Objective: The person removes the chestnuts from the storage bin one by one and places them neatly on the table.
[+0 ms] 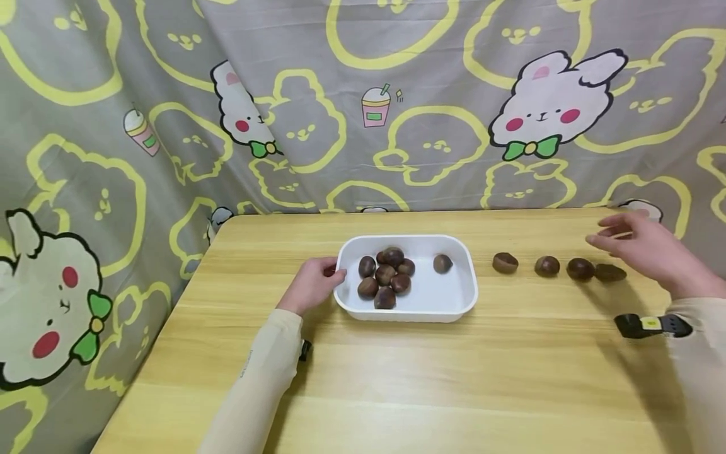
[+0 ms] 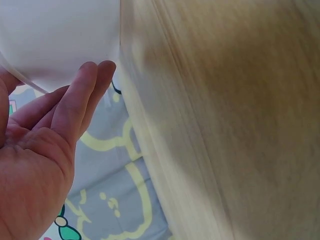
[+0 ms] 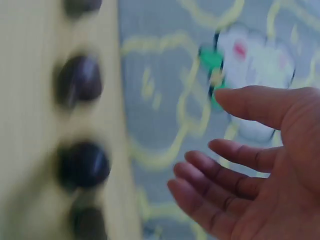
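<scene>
A white plastic tray (image 1: 425,297) stands on the table, with several brown chestnuts (image 1: 386,275) bunched in its left half. One more chestnut (image 1: 442,263) lies apart toward the tray's right end. My left hand (image 1: 312,285) grips that tray's left end, thumb over the rim and fingers against the outer wall, as the left wrist view shows. To the right of the tray, several chestnuts (image 1: 547,266) form a row on the tabletop. Above the row's right end hovers my right hand (image 1: 652,249), its fingers loosely bent and holding nothing; in the right wrist view the chestnuts (image 3: 82,165) are blurred.
The wooden table (image 1: 397,391) ends at the back against a grey curtain (image 1: 317,38) with yellow outlines and rabbit faces. Curtain also hangs along the left side. A dark strap device (image 1: 652,325) sits at the right wrist.
</scene>
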Demonstrator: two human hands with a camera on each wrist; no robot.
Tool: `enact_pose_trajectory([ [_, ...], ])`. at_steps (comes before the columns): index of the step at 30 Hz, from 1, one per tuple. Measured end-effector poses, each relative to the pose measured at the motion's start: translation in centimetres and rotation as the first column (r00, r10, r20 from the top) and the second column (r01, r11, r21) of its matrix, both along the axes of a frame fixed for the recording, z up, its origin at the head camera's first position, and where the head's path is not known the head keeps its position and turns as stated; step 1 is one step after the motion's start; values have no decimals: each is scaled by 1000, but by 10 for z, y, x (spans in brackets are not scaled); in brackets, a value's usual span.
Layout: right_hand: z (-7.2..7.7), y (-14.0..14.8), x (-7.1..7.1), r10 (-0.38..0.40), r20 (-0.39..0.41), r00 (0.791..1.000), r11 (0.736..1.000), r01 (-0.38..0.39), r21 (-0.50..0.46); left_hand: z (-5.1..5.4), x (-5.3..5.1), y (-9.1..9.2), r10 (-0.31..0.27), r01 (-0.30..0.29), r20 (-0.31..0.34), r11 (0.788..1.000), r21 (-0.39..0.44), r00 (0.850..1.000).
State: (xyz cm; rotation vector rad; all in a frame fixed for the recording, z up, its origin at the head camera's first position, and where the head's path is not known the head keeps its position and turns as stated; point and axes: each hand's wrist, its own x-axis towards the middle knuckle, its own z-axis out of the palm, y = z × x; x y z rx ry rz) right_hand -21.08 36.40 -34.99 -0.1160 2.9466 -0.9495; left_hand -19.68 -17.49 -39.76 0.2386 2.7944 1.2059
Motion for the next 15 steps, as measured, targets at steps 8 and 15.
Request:
enact_pose_trajectory([
  [8,21,-93,1,124,-74,989,982,-134,-134,-2,-3,3,-2,2,5,1000,14,1000],
  [15,22,-159,-3,243,36,969,935,-224,-273,-2,-3,1,4,-4,6,1000,15,1000],
])
